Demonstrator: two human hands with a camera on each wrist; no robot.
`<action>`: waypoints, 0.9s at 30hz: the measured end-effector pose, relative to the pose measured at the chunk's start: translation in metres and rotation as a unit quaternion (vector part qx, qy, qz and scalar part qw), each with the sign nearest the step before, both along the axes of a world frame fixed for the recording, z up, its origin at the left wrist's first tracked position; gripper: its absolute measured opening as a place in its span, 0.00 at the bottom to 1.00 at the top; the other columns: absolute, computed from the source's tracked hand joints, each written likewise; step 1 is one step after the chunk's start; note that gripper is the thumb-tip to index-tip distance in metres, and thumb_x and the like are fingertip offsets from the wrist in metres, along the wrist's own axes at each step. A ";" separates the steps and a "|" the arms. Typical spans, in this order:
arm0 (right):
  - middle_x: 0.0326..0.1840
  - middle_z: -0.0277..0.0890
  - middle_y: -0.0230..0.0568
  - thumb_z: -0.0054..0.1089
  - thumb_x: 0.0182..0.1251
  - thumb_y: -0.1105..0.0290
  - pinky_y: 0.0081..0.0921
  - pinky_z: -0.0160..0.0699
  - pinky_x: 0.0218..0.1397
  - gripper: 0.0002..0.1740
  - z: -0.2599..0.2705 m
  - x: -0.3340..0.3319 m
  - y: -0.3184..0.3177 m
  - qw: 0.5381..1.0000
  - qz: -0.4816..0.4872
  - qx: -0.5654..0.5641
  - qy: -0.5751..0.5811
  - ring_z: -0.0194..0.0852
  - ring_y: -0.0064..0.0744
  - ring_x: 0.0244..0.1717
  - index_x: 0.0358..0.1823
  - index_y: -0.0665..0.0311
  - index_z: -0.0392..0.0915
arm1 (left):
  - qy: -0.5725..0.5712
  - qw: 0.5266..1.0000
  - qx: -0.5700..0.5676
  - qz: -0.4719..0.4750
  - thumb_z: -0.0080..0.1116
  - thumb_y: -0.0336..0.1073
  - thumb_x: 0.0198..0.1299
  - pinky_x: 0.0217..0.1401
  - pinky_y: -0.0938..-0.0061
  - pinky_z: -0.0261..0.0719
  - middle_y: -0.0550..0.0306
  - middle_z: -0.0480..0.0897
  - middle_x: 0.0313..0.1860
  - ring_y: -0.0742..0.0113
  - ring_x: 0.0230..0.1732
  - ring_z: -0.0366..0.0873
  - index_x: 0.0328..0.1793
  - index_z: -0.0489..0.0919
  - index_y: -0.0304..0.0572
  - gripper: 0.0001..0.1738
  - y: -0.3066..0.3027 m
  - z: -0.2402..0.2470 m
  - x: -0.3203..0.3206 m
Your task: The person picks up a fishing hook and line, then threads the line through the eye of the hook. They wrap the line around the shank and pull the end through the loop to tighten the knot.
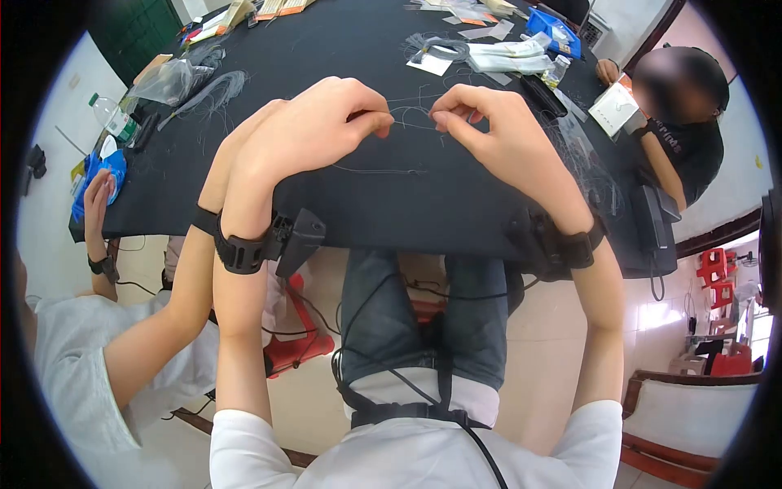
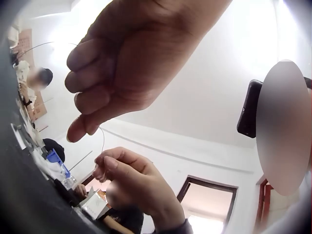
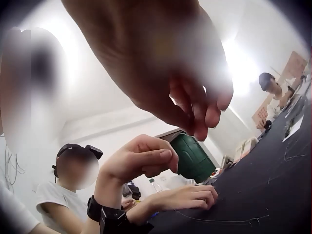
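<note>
Grey strand [image 2: 103, 140] bridges your left hand [image 1: 314, 130] and right hand [image 1: 511, 134] above one black table [image 1: 383, 216]; two pinches hold it, each between thumb and fingertips; one green-capped bottle [image 1: 114, 120] sits leftward.

Through the head view I see a black table [image 1: 432, 212]. At its left I make out a clear plastic bag [image 1: 165, 81], a bundle of strands [image 1: 213, 92] and a green-capped bottle [image 1: 116, 120]. Farther right lie white packets [image 1: 509, 59], a blue tray [image 1: 560, 37], a dark case [image 1: 543, 96] and a clear tangle [image 1: 593, 167]. I spot one thin strand [image 1: 383, 171] near the middle.
</note>
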State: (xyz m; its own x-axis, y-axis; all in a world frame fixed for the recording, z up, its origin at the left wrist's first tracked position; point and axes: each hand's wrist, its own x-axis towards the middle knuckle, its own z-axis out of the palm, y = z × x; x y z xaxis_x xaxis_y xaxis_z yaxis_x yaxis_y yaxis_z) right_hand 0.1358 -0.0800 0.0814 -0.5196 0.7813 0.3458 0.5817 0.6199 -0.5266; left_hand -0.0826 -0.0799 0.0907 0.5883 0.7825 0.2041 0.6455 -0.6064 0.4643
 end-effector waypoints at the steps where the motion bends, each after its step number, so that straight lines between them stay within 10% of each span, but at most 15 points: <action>1: 0.36 0.78 0.38 0.56 0.59 0.68 0.22 0.70 0.41 0.13 -0.005 0.001 0.002 1.000 0.009 -0.017 0.008 0.74 0.26 0.34 0.42 0.68 0.75 | -0.005 1.000 0.001 0.005 0.47 0.33 0.59 0.32 0.73 0.72 0.49 0.80 0.28 0.60 0.28 0.76 0.35 0.80 0.33 0.12 0.000 -0.002 -0.001; 7: 0.34 0.78 0.38 0.54 0.61 0.69 0.18 0.71 0.40 0.11 -0.032 -0.013 0.010 0.987 0.039 0.101 0.122 0.75 0.22 0.35 0.40 0.70 0.75 | 0.038 0.999 -0.011 0.023 0.47 0.32 0.58 0.33 0.73 0.72 0.49 0.81 0.29 0.59 0.29 0.77 0.36 0.79 0.33 0.11 -0.008 0.000 0.009; 11: 0.30 0.77 0.40 0.50 0.65 0.65 0.21 0.73 0.33 0.13 -0.038 -0.008 0.014 0.974 0.093 -0.130 0.161 0.73 0.23 0.28 0.39 0.70 0.74 | 0.014 0.999 -0.040 0.017 0.46 0.32 0.59 0.32 0.73 0.72 0.49 0.80 0.27 0.62 0.28 0.76 0.35 0.79 0.33 0.11 0.006 -0.016 0.013; 27: 0.22 0.71 0.31 0.48 0.63 0.69 0.13 0.67 0.27 0.10 -0.074 0.015 0.050 0.928 0.053 -0.318 0.187 0.68 0.16 0.23 0.31 0.68 0.75 | 0.079 0.992 -0.100 0.007 0.51 0.37 0.57 0.36 0.72 0.73 0.48 0.79 0.29 0.63 0.31 0.76 0.36 0.79 0.33 0.13 0.036 -0.052 0.004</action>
State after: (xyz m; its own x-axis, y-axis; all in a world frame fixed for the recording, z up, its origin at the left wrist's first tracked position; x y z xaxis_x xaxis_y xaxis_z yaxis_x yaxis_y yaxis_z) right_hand 0.1513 -0.0303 0.0073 -0.5426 0.8400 0.0039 0.2381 0.1582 -0.9583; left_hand -0.0787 -0.0435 0.0385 0.5895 0.8063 -0.0489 0.7271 -0.5033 0.4670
